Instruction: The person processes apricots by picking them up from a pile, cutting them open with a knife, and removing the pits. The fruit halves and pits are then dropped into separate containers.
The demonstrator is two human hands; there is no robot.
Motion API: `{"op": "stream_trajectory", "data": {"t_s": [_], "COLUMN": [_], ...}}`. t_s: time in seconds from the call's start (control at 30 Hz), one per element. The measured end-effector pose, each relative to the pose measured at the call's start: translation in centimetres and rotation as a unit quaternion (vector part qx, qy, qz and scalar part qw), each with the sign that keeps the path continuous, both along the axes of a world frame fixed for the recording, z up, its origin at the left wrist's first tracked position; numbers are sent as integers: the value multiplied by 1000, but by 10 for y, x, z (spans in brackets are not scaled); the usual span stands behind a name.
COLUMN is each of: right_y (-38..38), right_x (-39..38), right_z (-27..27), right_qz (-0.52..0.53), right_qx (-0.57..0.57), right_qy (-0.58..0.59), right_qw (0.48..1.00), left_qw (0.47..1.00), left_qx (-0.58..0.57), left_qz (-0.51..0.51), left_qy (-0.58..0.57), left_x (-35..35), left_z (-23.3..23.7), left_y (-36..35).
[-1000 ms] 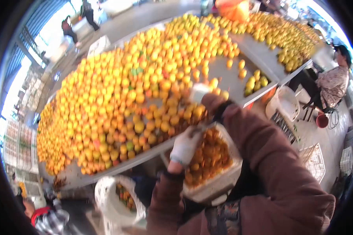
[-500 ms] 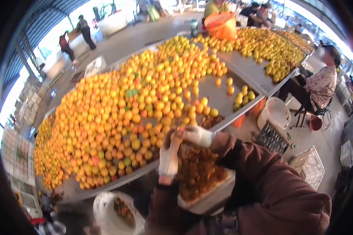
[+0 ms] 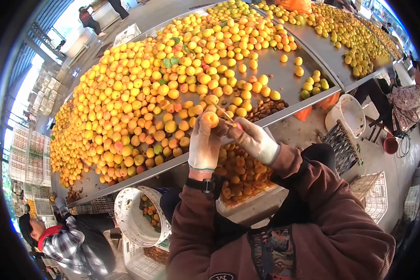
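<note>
Stacked white crates (image 3: 29,154) line the left of a roofed hall, above a person in a checked shirt (image 3: 72,245) and a white bucket (image 3: 125,215) partly filled with fruit. Heaped yellow-orange fruit (image 3: 126,107) covers much of a metal surface (image 3: 268,63). At its near edge, the gloved left hand (image 3: 204,147) has its fingers closed round one orange fruit (image 3: 211,119); the gloved right hand (image 3: 256,140) has its fingers pinched together on a slim tool (image 3: 227,115) just beside it. Below lie cut pieces (image 3: 247,172) in a pale container (image 3: 254,207). Farther right sits a person in a patterned top (image 3: 407,102), near a reddish pot (image 3: 390,145)
</note>
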State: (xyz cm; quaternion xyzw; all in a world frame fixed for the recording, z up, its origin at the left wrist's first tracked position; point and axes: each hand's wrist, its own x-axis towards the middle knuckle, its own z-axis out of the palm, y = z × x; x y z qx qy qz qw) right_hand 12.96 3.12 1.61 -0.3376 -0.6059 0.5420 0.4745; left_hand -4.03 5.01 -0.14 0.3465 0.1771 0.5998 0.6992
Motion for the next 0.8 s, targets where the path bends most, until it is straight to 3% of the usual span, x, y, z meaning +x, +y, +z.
{"op": "stream_trajectory", "data": {"t_s": [0.07, 0.23, 0.3, 0.47, 0.53, 0.67, 0.7, 0.73, 0.8], "right_y": [-1, -2, -2, -7, -8, -11, -8, -7, -4], "right_x": [3, -3, 1, -3, -6, -10, -9, -8, -8], "right_z": [0, -10, -10, -11, -9, -10, -8, -11, -15], "right_qz": [29, 14, -19, -44, -46, -51, -30, -26, -37], "right_qx": [-40, -11, 35, 52, 45, 25, -4, 37, 70], "right_qy": [-84, -12, -122, -115, -133, -131, -149, -111, -130], "right_qw": [995, 1000, 992, 991, 989, 990, 988, 993, 988], "left_qw": [999, 995, 994, 994, 985, 981, 969, 947, 913], "left_qx": [-39, -95, -102, -106, -88, -90, -38, 21, 42], "left_qz": [9, 28, 31, -7, 82, 102, 113, 128, 175], "left_qy": [-9, -13, 15, 29, 122, 141, 218, 295, 367], "left_x": [6, 14, 16, 13, 16, 15, 11, 5, 6], "left_z": [1, 3, 1, 14, 19, 27, 27, 29, 18], "left_y": [-2, -5, -4, -11, -12, -20, -20, -17, -12]}}
